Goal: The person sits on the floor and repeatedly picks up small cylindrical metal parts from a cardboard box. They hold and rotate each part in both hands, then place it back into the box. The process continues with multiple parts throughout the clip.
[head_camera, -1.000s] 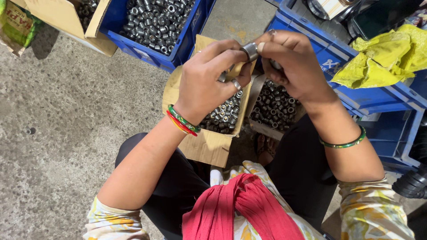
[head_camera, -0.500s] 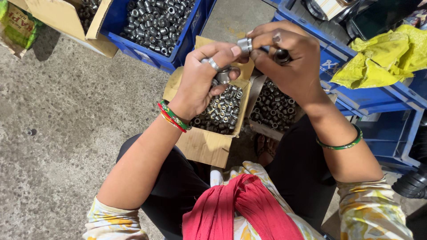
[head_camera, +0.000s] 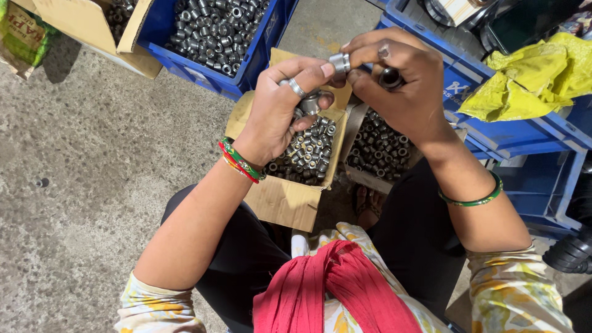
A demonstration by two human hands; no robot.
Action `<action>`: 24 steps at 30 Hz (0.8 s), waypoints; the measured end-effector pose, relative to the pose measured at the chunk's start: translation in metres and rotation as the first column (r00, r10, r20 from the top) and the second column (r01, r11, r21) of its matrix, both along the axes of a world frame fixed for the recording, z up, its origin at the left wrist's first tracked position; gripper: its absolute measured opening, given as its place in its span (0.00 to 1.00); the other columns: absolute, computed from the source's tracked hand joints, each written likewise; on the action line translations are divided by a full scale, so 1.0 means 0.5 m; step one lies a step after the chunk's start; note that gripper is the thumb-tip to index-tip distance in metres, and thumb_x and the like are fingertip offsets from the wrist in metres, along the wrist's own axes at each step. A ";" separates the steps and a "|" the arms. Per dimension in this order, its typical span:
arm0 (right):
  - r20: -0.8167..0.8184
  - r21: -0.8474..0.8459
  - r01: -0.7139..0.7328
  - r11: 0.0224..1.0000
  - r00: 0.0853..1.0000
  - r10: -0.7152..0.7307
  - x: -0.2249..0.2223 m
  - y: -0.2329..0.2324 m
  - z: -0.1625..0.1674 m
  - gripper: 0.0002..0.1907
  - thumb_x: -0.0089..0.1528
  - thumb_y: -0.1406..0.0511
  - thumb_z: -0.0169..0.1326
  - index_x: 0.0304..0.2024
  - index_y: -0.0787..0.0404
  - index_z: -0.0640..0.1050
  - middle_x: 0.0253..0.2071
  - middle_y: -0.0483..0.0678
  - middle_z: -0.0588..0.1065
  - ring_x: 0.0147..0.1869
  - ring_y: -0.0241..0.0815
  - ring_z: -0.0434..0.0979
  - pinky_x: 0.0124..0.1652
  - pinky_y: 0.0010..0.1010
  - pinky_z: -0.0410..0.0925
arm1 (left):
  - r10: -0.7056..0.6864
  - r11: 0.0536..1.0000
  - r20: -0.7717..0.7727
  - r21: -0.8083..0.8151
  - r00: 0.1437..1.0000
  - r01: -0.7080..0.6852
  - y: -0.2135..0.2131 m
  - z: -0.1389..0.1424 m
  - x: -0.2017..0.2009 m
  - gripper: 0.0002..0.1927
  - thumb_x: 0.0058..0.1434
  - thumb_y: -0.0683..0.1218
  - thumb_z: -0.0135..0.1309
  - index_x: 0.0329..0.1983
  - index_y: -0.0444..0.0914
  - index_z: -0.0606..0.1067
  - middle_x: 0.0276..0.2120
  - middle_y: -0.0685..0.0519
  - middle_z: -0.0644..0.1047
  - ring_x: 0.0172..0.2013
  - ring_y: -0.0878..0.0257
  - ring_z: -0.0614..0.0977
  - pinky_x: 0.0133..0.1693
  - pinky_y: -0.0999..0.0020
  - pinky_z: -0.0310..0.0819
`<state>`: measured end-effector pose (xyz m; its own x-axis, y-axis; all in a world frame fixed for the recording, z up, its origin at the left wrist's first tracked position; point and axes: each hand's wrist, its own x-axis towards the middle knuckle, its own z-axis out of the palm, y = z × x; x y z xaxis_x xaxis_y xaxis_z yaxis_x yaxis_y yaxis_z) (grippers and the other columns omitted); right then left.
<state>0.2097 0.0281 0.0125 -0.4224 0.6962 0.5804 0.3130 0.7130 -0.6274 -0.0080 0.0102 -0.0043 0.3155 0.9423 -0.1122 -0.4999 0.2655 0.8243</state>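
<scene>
My left hand [head_camera: 280, 108] and my right hand [head_camera: 404, 86] meet above an open cardboard box [head_camera: 280, 200] filled with small metal sleeves [head_camera: 308, 154]. Both hands pinch one shiny metal sleeve [head_camera: 339, 61] between their fingertips. A second metal sleeve [head_camera: 310, 103] is tucked in the lower fingers of my left hand. A dark round part [head_camera: 391, 78] sits in the palm of my right hand. A second box compartment with darker metal sleeves [head_camera: 379, 148] lies under my right wrist.
A blue crate [head_camera: 246, 71] full of metal sleeves stands at the top middle, with a cardboard box [head_camera: 83, 24] left of it. More blue crates [head_camera: 524, 129] and a yellow cloth [head_camera: 530, 77] are at the right. Bare concrete floor [head_camera: 92, 185] lies to the left.
Both hands have shifted slightly up and right, and the shiny sleeve now sits upright between the fingertips of both hands. The boxes have not moved.
</scene>
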 end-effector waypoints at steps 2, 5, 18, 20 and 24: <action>-0.012 -0.001 -0.010 1.000 1.000 0.010 -0.003 -0.003 0.004 0.06 0.66 0.76 0.58 0.45 0.65 0.81 0.49 0.52 0.79 0.53 0.40 0.80 0.51 0.28 0.73 | 0.017 0.999 -0.037 0.032 0.999 -0.015 -0.002 -0.001 -0.001 0.11 0.66 0.44 0.58 0.45 0.31 0.78 0.38 0.50 0.81 0.30 0.71 0.79 0.19 0.81 0.63; -0.030 -0.053 -0.015 0.998 0.999 0.014 -0.008 -0.006 0.008 0.04 0.67 0.75 0.57 0.44 0.66 0.81 0.48 0.52 0.79 0.55 0.41 0.81 0.54 0.30 0.73 | 0.058 0.991 -0.116 0.129 0.992 -0.043 -0.002 -0.003 0.002 0.09 0.67 0.43 0.59 0.43 0.31 0.81 0.29 0.51 0.79 0.22 0.73 0.72 0.18 0.81 0.60; -0.310 -0.494 -0.158 0.855 0.951 -0.003 -0.010 -0.014 0.006 0.03 0.72 0.73 0.53 0.44 0.67 0.77 0.48 0.46 0.78 0.26 0.23 0.65 0.24 0.17 0.56 | 0.267 0.878 -0.348 0.471 0.899 -0.079 -0.007 -0.002 0.003 0.04 0.66 0.40 0.64 0.39 0.33 0.81 0.27 0.59 0.77 0.22 0.76 0.71 0.23 0.79 0.59; -0.270 -0.525 -0.123 0.842 0.962 -0.028 -0.009 -0.014 0.006 0.03 0.72 0.71 0.54 0.44 0.67 0.78 0.44 0.45 0.78 0.26 0.23 0.64 0.24 0.17 0.55 | 0.239 0.901 -0.329 0.427 0.914 -0.082 -0.007 -0.002 0.003 0.04 0.65 0.40 0.64 0.39 0.33 0.81 0.27 0.59 0.76 0.21 0.76 0.72 0.22 0.79 0.59; -0.312 -0.575 -0.174 0.800 0.950 -0.018 -0.005 -0.011 0.007 0.05 0.72 0.70 0.54 0.44 0.66 0.79 0.44 0.43 0.79 0.26 0.22 0.65 0.24 0.16 0.55 | 0.213 0.938 -0.335 0.334 0.918 -0.096 -0.008 0.002 0.006 0.04 0.65 0.40 0.62 0.38 0.34 0.81 0.25 0.58 0.76 0.19 0.76 0.71 0.20 0.79 0.58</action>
<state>0.2070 0.0227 0.0157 -0.3711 0.9127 0.1709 0.0104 0.1881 -0.9821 -0.0052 0.0064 -0.0035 0.1563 0.9816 0.1100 -0.1665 -0.0836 0.9825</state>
